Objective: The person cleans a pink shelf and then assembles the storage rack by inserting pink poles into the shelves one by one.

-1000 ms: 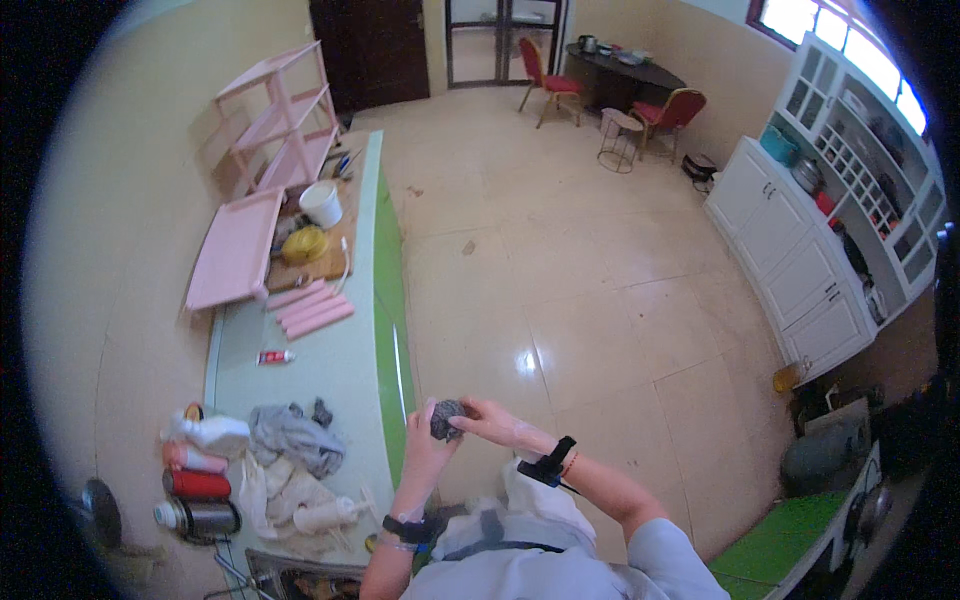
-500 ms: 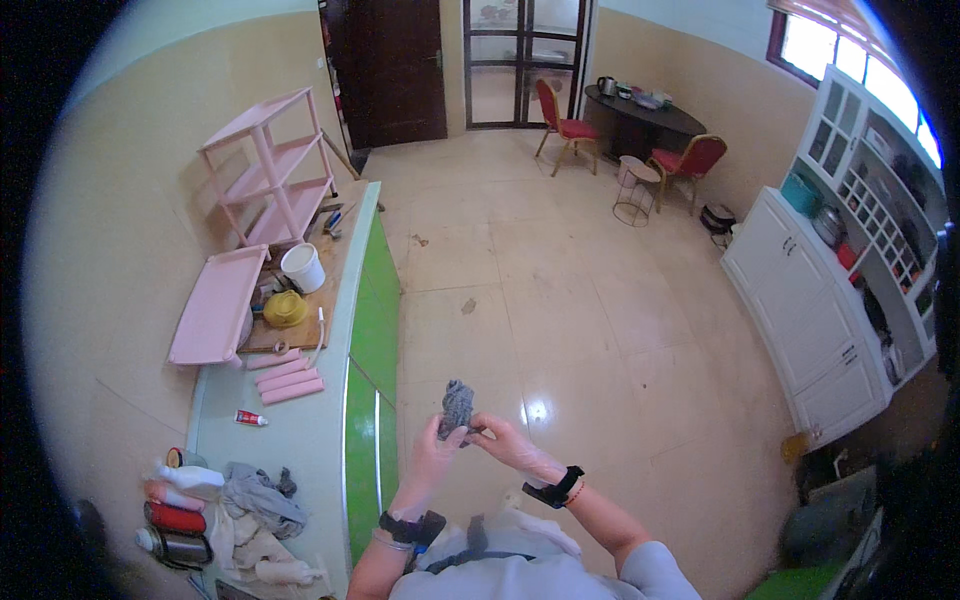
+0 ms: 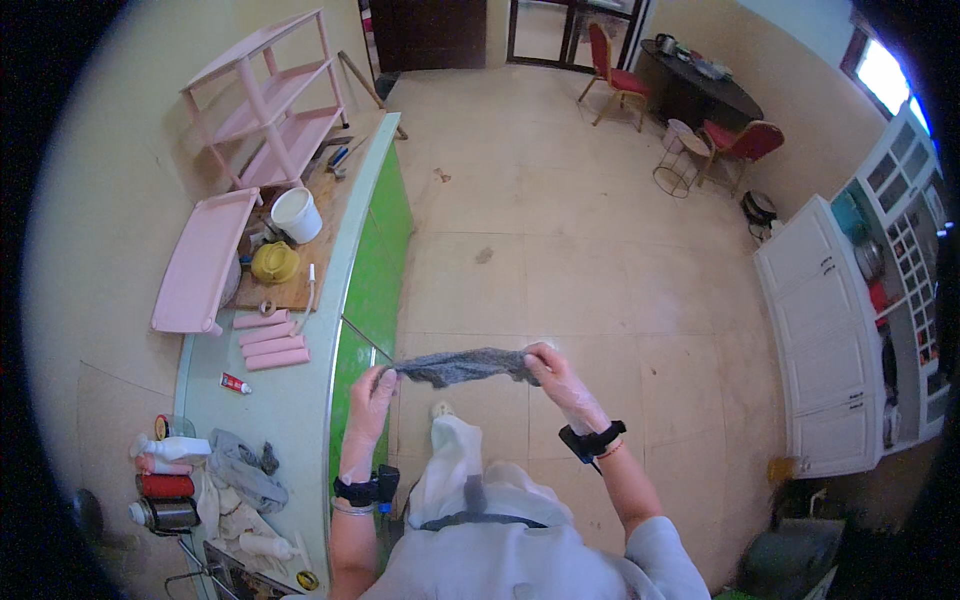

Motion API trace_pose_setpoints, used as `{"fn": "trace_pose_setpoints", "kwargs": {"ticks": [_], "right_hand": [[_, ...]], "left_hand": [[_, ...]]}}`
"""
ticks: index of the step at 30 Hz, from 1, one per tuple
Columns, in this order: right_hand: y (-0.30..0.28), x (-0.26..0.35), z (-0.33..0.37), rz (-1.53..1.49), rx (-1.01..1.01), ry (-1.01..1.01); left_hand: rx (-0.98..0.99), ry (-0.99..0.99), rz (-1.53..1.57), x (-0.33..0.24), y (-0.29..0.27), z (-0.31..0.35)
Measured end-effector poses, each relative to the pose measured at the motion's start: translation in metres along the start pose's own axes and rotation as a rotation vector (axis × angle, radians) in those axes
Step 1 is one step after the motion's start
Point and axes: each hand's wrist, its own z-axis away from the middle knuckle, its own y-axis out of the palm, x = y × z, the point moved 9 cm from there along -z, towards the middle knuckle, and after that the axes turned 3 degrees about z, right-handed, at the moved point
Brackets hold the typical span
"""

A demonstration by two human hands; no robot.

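Observation:
A dark grey cloth (image 3: 462,366) is stretched out sideways in the air in front of my body. My left hand (image 3: 370,398) pinches one end of it, close to the green cupboard fronts. The other end is gripped by my right hand (image 3: 562,382), over the tiled floor. Both hands seem to wear thin clear gloves, and a black band with a small box sits on each wrist. The cloth looks crumpled and sags slightly between the hands.
The counter (image 3: 215,400) at my left holds pink tubes (image 3: 275,342), a small red-and-white tube (image 3: 236,383), a white bucket (image 3: 297,215), a yellow bowl-like thing (image 3: 275,262), a pink shelf rack (image 3: 270,110), bottles and rags (image 3: 245,472). A white cabinet (image 3: 820,340) stands right.
The bunched cloth has been pulled out lengthwise as my hands moved apart, left hand leftward and right hand rightward and up. My view has tilted further down.

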Motion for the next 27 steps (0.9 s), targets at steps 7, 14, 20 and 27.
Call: {"fn": "trace_pose_setpoints", "kwargs": {"ticks": [7, 14, 20, 27], "right_hand": [[0.008, 0.035, -0.088, 0.128, -0.021, -0.021], [0.115, 0.075, -0.173, 0.270, 0.352, -0.082], [0.146, 0.109, -0.226, 0.360, 0.526, -0.354], [0.158, 0.105, -0.310, 0.291, 0.587, -0.312]], "left_hand": [[0.064, 0.088, -0.436, 0.019, -0.004, -0.079], [0.259, 0.303, -0.104, -0.012, 0.054, -0.149], [0.462, 0.086, -0.118, 0.005, 0.027, -0.195], [0.242, 0.020, -0.056, 0.008, -0.026, -0.243]]}}
